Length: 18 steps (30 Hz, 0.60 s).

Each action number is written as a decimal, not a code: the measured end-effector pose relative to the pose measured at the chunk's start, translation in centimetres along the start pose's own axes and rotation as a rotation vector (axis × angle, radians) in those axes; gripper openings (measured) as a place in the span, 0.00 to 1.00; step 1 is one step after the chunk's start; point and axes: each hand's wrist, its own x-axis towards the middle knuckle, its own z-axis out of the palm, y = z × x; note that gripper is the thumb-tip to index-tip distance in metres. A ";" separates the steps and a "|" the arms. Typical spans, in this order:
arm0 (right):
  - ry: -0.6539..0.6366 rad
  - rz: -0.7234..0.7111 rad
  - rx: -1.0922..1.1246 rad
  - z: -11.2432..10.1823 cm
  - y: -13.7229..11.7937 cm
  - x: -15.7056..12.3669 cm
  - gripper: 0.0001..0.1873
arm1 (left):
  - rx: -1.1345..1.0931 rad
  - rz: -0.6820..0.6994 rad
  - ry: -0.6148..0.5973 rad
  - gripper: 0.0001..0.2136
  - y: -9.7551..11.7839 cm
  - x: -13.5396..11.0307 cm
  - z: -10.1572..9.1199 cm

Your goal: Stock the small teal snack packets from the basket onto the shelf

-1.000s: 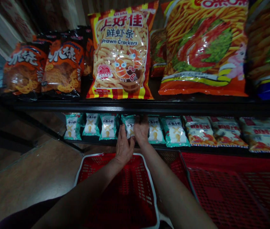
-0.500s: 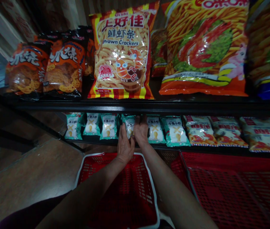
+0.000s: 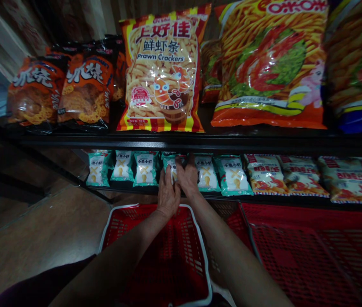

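Note:
On the lower shelf, a small teal-and-white snack bag (image 3: 168, 160) stands between my two hands, its lower part mostly covered by them. My left hand (image 3: 168, 195) is against its front and left side, fingers pointing up and close together. My right hand (image 3: 187, 175) is at its right side, with fingers bent over toward the bag's upper part. Matching teal snack bags stand in a row on both sides, one (image 3: 144, 168) to the left and another (image 3: 206, 172) just right of my right hand.
A red basket (image 3: 204, 256) with a pale rim is below my forearms, and another red basket (image 3: 296, 213) is to the right. The upper shelf edge (image 3: 155, 141) runs just above my hands. It carries prawn cracker bags (image 3: 161, 76) and orange snack bags (image 3: 86, 87).
My right hand's fingers have shifted slightly left, over the top of the teal bag. The left hand stays almost in place. The view has moved slightly.

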 end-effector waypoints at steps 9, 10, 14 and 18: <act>0.034 -0.014 0.035 0.7 0.0 -0.1 0.29 | 0.006 -0.005 0.005 0.29 0.0 0.8 -0.3; 0.034 -0.011 0.036 0.8 0.1 -0.1 0.29 | 0.010 -0.003 -0.001 0.29 0.0 0.9 -0.4; 0.023 0.004 0.021 1.0 0.1 0.1 0.30 | 0.021 -0.001 -0.028 0.29 -0.1 1.1 -0.4; 0.023 -0.014 -0.003 1.1 0.1 0.2 0.31 | 0.007 0.000 -0.018 0.29 -0.3 1.3 -0.3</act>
